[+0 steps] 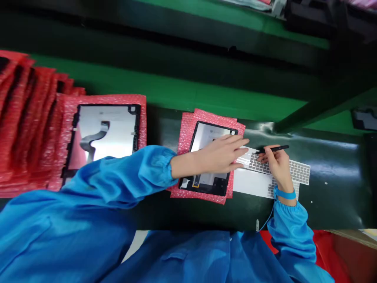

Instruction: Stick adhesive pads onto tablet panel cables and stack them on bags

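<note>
My left hand is stretched flat, palm down, over a display panel with a silver back and black frame. Its fingertips reach the left end of a white sheet of small grey square stickers. Under the panel lie pink bubble-wrap sheets. In my right hand is a slim black pen-like tool, held between thumb and fingers, its tip pointing left at the sticker rows. Another white sheet lies partly beneath the first.
To the left, a second display panel with a loose flex cable rests on pink bubble wrap. Red bubble-wrap sleeves stand stacked at the far left. A dark post rises at the back right of the dark bench.
</note>
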The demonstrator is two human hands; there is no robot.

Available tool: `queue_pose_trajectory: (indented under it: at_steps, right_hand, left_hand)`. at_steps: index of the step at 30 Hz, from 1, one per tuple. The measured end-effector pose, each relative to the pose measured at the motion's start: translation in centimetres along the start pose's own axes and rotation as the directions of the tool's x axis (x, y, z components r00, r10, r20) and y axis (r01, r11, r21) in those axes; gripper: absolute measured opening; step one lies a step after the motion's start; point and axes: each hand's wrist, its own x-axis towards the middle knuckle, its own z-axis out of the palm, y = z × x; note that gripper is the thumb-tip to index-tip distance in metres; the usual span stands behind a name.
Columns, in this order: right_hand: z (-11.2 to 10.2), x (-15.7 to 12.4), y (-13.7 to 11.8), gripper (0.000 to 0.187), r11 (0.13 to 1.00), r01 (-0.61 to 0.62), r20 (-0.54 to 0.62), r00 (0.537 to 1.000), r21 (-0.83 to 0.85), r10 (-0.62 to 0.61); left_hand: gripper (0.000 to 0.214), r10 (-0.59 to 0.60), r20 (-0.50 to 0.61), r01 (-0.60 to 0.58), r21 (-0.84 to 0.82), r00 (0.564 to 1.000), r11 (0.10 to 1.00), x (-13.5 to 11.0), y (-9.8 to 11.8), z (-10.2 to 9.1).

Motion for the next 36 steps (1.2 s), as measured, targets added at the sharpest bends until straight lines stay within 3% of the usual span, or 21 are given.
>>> queue_pose_trajectory:
  at_steps: [5, 13, 18, 21, 23, 29, 33, 36]
  right_hand:
    - [0.0, -0.1, -0.3, 0.038, 1.000, 0.004, 0.001, 1.000, -0.019, -0.004]
    - [0.1, 0.4, -0.4, 0.043, 0.995, -0.037, -0.019, 0.999, 0.089, 0.038]
    - [-0.4, 0.4, -0.9, 0.040, 0.988, -0.004, -0.031, 0.999, 0.154, 0.009]
    - [0.4, -0.3, -1.4, 0.038, 0.985, 0.021, -0.042, 0.999, 0.172, -0.014]
    - [1.6, -1.0, -1.9, 0.039, 0.981, 0.013, -0.020, 1.000, 0.193, -0.010]
    - [5.8, -2.0, -2.9, 0.042, 0.971, -0.046, 0.125, 0.992, 0.233, 0.017]
    - [6.8, -1.1, -2.9, 0.046, 0.966, -0.055, 0.153, 0.988, 0.253, 0.016]
    - [6.9, -0.4, -2.8, 0.047, 0.969, -0.071, 0.185, 0.982, 0.237, 0.026]
  left_hand:
    - [0.069, 0.016, 0.154, -0.026, 0.063, 0.988, 0.998, -0.2, 1.8, 1.7]
    - [0.072, -0.021, 0.188, 0.005, 0.083, 0.982, 0.997, 0.1, 1.8, 1.9]
    - [0.076, -0.063, 0.164, 0.043, 0.120, 0.985, 0.992, -1.5, 3.7, -0.8]
    - [0.062, -0.131, 0.169, 0.117, 0.089, 0.977, 0.989, -3.9, 6.0, -2.7]
    - [0.052, -0.204, 0.163, 0.195, 0.065, 0.965, 0.979, -5.6, 7.4, -2.9]
    - [0.044, -0.390, 0.022, 0.390, -0.033, 0.921, 0.920, -7.1, 8.6, 0.5]
    - [0.045, -0.437, -0.057, 0.434, -0.064, 0.898, 0.899, -6.1, 7.6, 2.1]
    - [0.043, -0.439, -0.048, 0.436, -0.068, 0.897, 0.898, -5.5, 6.8, 2.2]
